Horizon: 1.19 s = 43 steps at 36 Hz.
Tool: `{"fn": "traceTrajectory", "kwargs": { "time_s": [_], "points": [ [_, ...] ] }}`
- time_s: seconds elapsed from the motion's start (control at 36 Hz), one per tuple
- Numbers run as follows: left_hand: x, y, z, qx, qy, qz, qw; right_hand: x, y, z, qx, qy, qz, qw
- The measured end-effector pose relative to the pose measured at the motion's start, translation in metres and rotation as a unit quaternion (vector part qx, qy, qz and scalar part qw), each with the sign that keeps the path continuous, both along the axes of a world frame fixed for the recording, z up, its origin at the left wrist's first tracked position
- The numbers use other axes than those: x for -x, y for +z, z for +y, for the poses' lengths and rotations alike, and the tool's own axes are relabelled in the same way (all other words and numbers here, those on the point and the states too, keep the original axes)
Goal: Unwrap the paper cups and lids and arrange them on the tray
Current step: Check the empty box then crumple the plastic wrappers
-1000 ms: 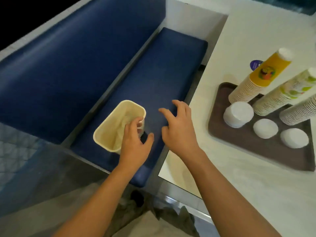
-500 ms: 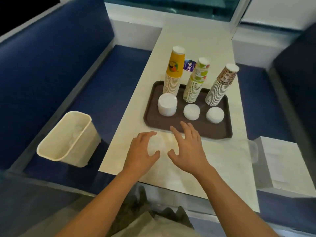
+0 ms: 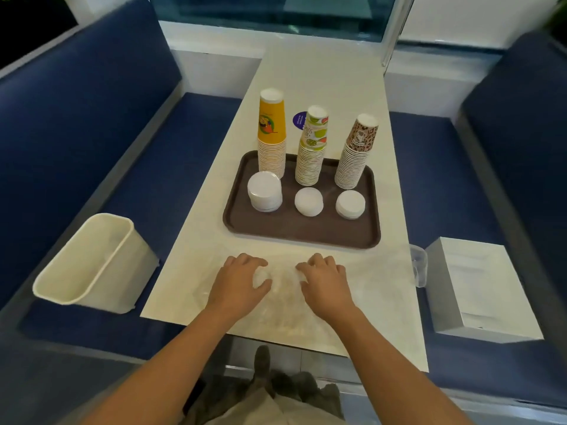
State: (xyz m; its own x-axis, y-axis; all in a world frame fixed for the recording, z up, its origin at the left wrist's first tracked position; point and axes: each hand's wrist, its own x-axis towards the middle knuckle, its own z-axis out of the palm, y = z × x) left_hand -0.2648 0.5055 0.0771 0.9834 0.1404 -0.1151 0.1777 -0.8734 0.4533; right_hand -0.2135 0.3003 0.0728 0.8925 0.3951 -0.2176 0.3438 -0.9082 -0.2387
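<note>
A brown tray (image 3: 300,234) sits mid-table. On it stand three upside-down stacks of paper cups: yellow (image 3: 271,133), green-patterned (image 3: 313,145) and brown-spotted (image 3: 357,151). A stack of white lids stands in front of each: a tall one (image 3: 265,191) and two low ones (image 3: 309,201) (image 3: 350,204). A clear plastic wrap (image 3: 285,292) lies flat on the table in front of the tray. My left hand (image 3: 242,283) and my right hand (image 3: 325,283) lie side by side on it, fingers curled into the film.
A cream waste bin (image 3: 92,262) stands on the blue bench seat to the left. On the right bench seat lies a white box (image 3: 478,286). The wrap's far end (image 3: 418,268) hangs over the table's right edge. Behind the cups is a purple sticker (image 3: 299,120).
My view swung from the bin on the left bench to the table. Both hands came from the bin to the clear wrap, and their fingers have curled into it.
</note>
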Motion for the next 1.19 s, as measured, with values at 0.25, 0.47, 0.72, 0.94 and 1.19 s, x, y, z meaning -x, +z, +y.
{"fn": "traceTrajectory", "kwargs": {
  "time_s": [0.25,0.47,0.72,0.94,1.19],
  "points": [
    [0.001,0.01,-0.008,0.024,-0.043,0.022,0.999,-0.012,-0.008,0.0,-0.14,-0.069,-0.09,0.984],
    [-0.019,0.024,-0.031,0.085,-0.041,-0.005,0.996,-0.007,0.025,0.011,-0.331,-0.062,-0.077,0.938],
    [-0.033,0.034,-0.038,0.339,0.056,-0.101,0.934,-0.003,0.049,0.005,-0.376,-0.016,-0.07,0.924],
    [-0.045,0.048,-0.018,0.405,0.167,-0.121,0.891,0.026,0.028,-0.038,-0.247,-0.002,-0.192,0.95],
    [-0.044,0.057,-0.004,0.431,0.145,-0.095,0.886,0.033,-0.013,-0.057,-0.018,0.054,-0.027,0.998]
  ]
}}
